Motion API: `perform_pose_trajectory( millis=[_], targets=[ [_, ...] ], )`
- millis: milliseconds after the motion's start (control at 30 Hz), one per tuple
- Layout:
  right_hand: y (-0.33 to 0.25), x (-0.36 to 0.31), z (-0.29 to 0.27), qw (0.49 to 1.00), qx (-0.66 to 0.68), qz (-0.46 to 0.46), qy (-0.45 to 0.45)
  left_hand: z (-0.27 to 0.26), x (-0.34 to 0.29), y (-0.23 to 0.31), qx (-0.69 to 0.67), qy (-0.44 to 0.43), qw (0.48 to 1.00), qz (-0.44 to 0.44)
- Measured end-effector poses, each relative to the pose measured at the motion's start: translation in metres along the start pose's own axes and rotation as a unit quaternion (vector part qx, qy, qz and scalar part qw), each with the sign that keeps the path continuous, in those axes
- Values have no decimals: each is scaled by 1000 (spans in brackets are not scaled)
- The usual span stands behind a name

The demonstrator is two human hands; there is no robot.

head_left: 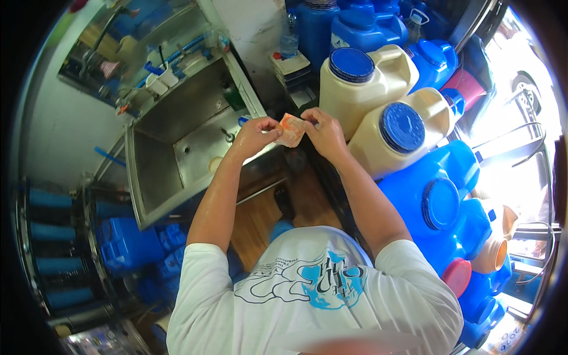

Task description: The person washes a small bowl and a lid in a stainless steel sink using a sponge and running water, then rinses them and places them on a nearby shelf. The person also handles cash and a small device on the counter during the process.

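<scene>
Between my two hands is a small, thin orange-and-whitish packet (291,131), roughly square; whether it is a sachet or a wrapped piece I cannot tell. My left hand (254,139) pinches its left side with thumb and fingers. On the opposite side, my right hand (325,134) grips the packet's upper corner between thumb and fingertips. Both hands are held up near the right rim of a metal sink (135,184), just left of a cream jug with a blue lid (349,94).
Another cream jug (390,139) and several blue jugs (441,198) crowd my right side. A green bottle (233,97) stands in the sink. Blue containers (131,244) sit at lower left beside a rack (56,231). Below is a wood-look floor (254,222).
</scene>
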State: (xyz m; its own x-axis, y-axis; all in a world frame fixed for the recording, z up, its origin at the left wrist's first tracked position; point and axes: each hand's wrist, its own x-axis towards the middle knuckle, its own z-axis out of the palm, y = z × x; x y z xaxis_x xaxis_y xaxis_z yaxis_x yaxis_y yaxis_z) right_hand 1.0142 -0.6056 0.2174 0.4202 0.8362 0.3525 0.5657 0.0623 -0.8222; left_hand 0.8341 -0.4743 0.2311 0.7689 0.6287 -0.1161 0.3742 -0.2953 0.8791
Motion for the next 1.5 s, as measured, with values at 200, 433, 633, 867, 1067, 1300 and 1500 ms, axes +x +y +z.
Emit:
perform_pose_trajectory(
  millis=[200, 433, 633, 867, 1067, 1300, 1500],
  targets=[
    [94, 113, 85, 978, 94, 177, 62, -71, 121, -44, 130, 68, 988, 51],
    [283, 217, 180, 870, 221, 397, 193, -130, 251, -83, 161, 115, 977, 73],
    [346, 257, 210, 846, 203, 391, 299, -129, 310, -115, 134, 110, 984, 48],
    [298, 250, 201, 803, 282, 414, 323, -106, 344, -125, 216, 125, 964, 95],
    [284, 180, 181, 776, 307, 437, 336, -71, 376, -108, 305, 142, 912, 233],
    [278, 160, 172, 781, 301, 425, 343, -3, 372, -86, 264, 11, 937, 230],
    [285, 157, 178, 793, 289, 423, 331, 27, 363, -103, 506, -191, 816, 204]
  ],
)
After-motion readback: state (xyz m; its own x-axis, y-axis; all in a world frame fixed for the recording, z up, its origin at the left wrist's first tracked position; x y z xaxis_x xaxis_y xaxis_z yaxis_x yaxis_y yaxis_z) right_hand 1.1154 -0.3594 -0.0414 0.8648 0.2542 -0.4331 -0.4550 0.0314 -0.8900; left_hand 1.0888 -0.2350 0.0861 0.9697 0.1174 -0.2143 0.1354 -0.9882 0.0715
